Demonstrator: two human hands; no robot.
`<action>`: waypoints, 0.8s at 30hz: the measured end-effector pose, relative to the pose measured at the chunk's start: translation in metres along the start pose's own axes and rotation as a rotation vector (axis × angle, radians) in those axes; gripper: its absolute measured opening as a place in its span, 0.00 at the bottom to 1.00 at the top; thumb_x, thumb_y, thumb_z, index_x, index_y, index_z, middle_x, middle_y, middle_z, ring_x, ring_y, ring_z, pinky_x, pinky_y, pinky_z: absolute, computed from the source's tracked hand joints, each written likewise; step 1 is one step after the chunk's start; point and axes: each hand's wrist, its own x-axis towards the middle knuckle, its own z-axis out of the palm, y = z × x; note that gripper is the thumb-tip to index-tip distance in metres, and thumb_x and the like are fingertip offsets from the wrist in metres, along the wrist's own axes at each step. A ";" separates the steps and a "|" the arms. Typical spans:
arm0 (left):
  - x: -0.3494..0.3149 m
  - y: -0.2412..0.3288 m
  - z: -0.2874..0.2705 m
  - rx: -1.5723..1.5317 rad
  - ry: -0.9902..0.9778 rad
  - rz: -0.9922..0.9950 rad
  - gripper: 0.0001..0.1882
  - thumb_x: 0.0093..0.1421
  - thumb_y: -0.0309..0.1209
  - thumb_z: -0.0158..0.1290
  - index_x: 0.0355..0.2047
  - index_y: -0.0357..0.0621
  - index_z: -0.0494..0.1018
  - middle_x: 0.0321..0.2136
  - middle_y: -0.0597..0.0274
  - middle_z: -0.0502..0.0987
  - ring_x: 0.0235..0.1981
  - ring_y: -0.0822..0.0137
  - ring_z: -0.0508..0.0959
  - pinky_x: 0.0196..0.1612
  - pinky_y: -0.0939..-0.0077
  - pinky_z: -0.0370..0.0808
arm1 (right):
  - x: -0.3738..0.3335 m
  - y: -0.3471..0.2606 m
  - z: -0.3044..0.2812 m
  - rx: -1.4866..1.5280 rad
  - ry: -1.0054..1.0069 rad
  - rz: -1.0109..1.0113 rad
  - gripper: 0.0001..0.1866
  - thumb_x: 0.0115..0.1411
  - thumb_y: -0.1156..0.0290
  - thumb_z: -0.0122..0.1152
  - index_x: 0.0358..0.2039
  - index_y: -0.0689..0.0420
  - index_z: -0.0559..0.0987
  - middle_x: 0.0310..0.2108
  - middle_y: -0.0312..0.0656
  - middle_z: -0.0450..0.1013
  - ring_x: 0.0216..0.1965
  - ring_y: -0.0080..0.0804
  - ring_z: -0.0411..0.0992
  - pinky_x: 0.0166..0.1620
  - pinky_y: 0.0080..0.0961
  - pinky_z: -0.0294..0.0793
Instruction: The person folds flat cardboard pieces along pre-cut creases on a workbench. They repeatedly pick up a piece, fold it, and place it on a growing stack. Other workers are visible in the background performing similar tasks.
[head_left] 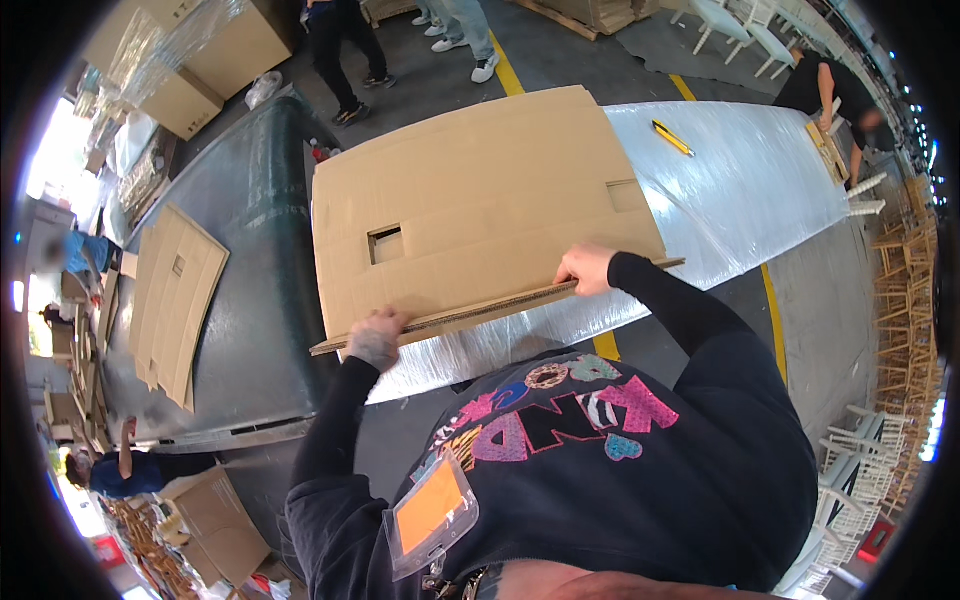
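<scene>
The left hand [375, 340] bends over the cardboard's near edge toward its left end, grip hidden; the right hand [587, 268] pinches that edge farther right. The cardboard [490, 190] stretches away from both, long side left to right, brown, creased, with a cut-out, atop the wrapped table [740, 200].

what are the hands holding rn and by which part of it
A large cardboard sheet, held by its near edge: left hand toward the left end, right hand right of the middle.
</scene>
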 end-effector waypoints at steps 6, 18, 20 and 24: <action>0.010 0.107 0.027 -0.071 0.151 0.117 0.07 0.54 0.32 0.52 0.33 0.48 0.75 0.32 0.60 0.75 0.37 0.58 0.79 0.34 0.63 0.79 | -0.003 -0.020 0.013 -0.073 -0.226 -0.132 0.12 0.46 0.67 0.64 0.31 0.57 0.83 0.25 0.49 0.77 0.33 0.51 0.77 0.37 0.44 0.75; -0.002 0.140 0.018 -0.117 0.045 0.112 0.07 0.52 0.32 0.52 0.30 0.47 0.75 0.28 0.61 0.75 0.30 0.59 0.79 0.31 0.63 0.78 | 0.180 -0.052 0.039 -0.414 0.457 -0.331 0.32 0.64 0.40 0.49 0.68 0.31 0.62 0.72 0.42 0.49 0.72 0.52 0.42 0.68 0.67 0.38; 0.007 0.135 -0.005 -0.129 -0.089 0.141 0.07 0.51 0.32 0.53 0.29 0.46 0.75 0.27 0.60 0.76 0.30 0.57 0.80 0.30 0.62 0.77 | 0.176 -0.050 0.043 -0.412 0.462 -0.340 0.32 0.63 0.40 0.49 0.67 0.31 0.63 0.71 0.42 0.50 0.72 0.51 0.43 0.69 0.67 0.38; 0.043 0.122 -0.111 -0.082 -0.195 0.109 0.07 0.46 0.30 0.55 0.28 0.45 0.75 0.29 0.57 0.78 0.31 0.55 0.81 0.29 0.61 0.77 | 0.182 -0.039 0.034 -0.438 0.494 -0.337 0.32 0.63 0.40 0.48 0.66 0.32 0.65 0.71 0.44 0.50 0.72 0.52 0.43 0.68 0.69 0.36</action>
